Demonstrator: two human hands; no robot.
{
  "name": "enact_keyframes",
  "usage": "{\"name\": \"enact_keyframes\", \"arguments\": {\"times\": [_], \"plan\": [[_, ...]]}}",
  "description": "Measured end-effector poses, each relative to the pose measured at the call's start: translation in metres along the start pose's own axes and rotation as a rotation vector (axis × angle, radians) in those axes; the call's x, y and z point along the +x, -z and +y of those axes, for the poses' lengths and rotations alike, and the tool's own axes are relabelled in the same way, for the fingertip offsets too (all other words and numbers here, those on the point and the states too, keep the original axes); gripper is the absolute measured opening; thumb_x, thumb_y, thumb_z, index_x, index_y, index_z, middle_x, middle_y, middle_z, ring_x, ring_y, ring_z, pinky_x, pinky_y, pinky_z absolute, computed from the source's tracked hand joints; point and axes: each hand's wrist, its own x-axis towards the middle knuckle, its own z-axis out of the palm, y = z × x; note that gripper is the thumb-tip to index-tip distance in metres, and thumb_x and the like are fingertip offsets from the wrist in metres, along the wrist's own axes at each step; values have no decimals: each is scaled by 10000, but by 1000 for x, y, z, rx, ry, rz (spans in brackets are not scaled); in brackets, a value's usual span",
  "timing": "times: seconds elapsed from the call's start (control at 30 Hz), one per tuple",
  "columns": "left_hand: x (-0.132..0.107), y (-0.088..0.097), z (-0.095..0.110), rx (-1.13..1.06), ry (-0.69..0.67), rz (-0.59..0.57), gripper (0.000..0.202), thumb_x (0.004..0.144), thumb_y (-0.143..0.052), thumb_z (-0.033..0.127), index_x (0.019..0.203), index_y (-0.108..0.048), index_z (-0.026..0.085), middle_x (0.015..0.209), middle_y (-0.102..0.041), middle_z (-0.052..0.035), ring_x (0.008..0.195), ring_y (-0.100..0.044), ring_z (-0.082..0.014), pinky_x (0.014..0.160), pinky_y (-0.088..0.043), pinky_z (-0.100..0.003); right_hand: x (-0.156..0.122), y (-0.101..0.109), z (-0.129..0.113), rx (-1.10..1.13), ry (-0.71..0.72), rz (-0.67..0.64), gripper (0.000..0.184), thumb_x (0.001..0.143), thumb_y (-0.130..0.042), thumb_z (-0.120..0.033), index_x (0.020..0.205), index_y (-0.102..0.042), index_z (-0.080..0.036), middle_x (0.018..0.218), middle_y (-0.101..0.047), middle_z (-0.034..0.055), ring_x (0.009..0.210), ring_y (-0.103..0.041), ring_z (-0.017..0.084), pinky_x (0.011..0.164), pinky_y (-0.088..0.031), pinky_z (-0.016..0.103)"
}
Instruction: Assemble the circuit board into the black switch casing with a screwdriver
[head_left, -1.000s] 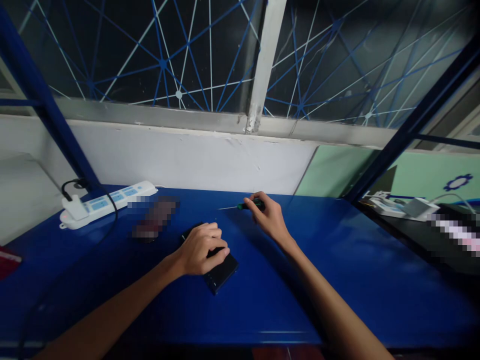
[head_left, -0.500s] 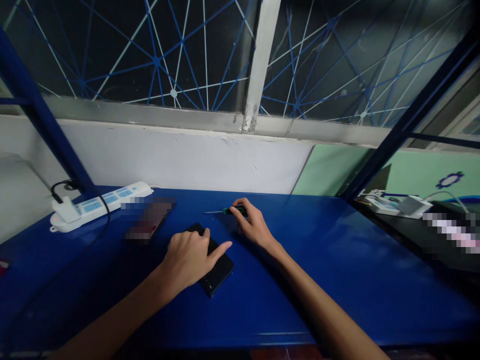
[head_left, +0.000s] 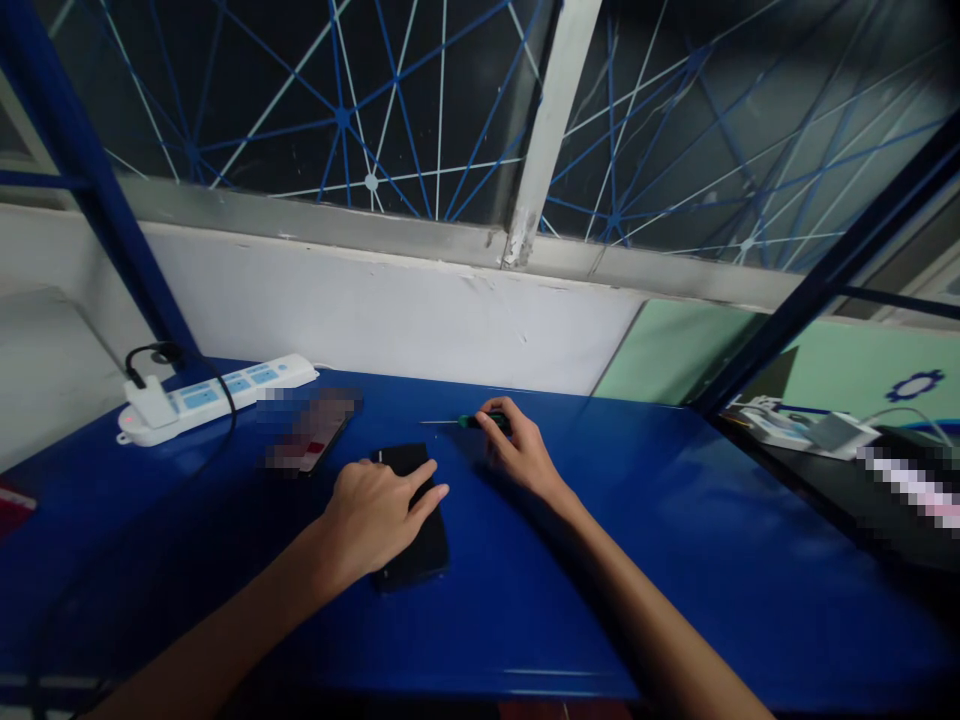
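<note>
A black phone (head_left: 417,545) lies flat on the blue table (head_left: 570,610). My left hand (head_left: 373,516) rests on top of it, fingers stretched forward and pressing on its surface. My right hand (head_left: 519,452) is farther back and closed around the green-handled screwdriver (head_left: 469,421), whose thin metal shaft points left just above the tabletop. The two hands are a short distance apart.
A white power strip (head_left: 217,393) with a black plug and cable lies at the back left. A blurred flat object (head_left: 307,430) sits left of the phone. White wall and windows stand behind. At right is a neighbouring dark bench with devices (head_left: 810,430).
The phone has turned under my left hand from a diagonal lie to nearly straight away from me. My right hand with the screwdriver has hardly moved on the table.
</note>
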Motion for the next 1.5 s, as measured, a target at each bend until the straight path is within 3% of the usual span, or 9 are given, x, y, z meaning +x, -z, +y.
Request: {"name": "enact_keyframes", "arguments": {"times": [0.17,0.3,0.5,0.77,0.9,0.97,1.1,1.27,1.5], "plan": [[-1,0,-12,-19,-65,-47,445,905,-448,526,1311,-551,377,993,-678,-157,923,-608,-346,728,-436,-403,2,5,-2,7,9,33,268,915,-480,-488,970,-517,-229,570,-537,-50,430,-532,123,434,-423,229],[2,9,-19,-120,-170,-83,448,841,-511,380,1283,-576,369,938,-653,-110,881,-590,-305,775,-431,-407,4,10,-2,-5,2,59,280,910,-489,-501,967,-526,-229,553,-536,-49,431,-534,127,428,-415,228],[13,14,-20,-231,-265,-143,697,664,-518,186,1345,-483,333,953,-625,-78,800,-585,-260,724,-435,-359,5,16,-5,13,-4,73,297,904,-495,-513,963,-541,-225,553,-560,-42,445,-545,127,448,-423,233],[34,-1,-39,-587,-261,-168,725,631,-529,142,1338,-424,268,1231,-598,-104,1048,-594,-287,825,-473,-391,6,25,-11,132,-40,116,322,872,-543,-533,938,-532,-219,505,-555,-48,421,-542,132,454,-444,247],[47,-13,-38,-857,-114,32,499,767,-555,228,1262,-493,221,1173,-643,-87,1101,-595,-225,932,-468,-375,6,28,-15,134,-29,155,315,870,-551,-530,907,-540,-217,496,-537,-52,410,-530,126,451,-430,246],[52,-23,-34,-915,6,193,363,824,-554,301,1171,-564,192,1044,-682,-81,990,-644,-202,856,-516,-345,5,28,-17,118,-27,176,318,869,-551,-530,883,-546,-212,494,-525,-53,408,-521,121,452,-421,245],[55,-41,-29,-860,75,376,208,809,-624,351,912,-673,176,868,-704,-66,790,-675,-183,716,-552,-296,5,26,-19,104,-28,182,315,871,-549,-519,849,-547,-205,483,-512,-52,408,-513,118,458,-412,243],[55,-47,-29,-822,151,411,238,777,-670,387,848,-707,163,732,-705,-49,667,-675,-176,657,-568,-286,4,26,-21,103,-19,173,282,885,-540,-478,835,-545,-201,471,-508,-50,406,-502,113,468,-409,245],[54,-42,-29,-863,146,404,238,826,-608,365,768,-718,163,756,-737,-56,695,-706,-201,671,-578,-297,2,22,-22,112,-23,134,275,885,-549,-470,827,-547,-201,487,-508,-50,415,-510,111,464,-410,240]]}}
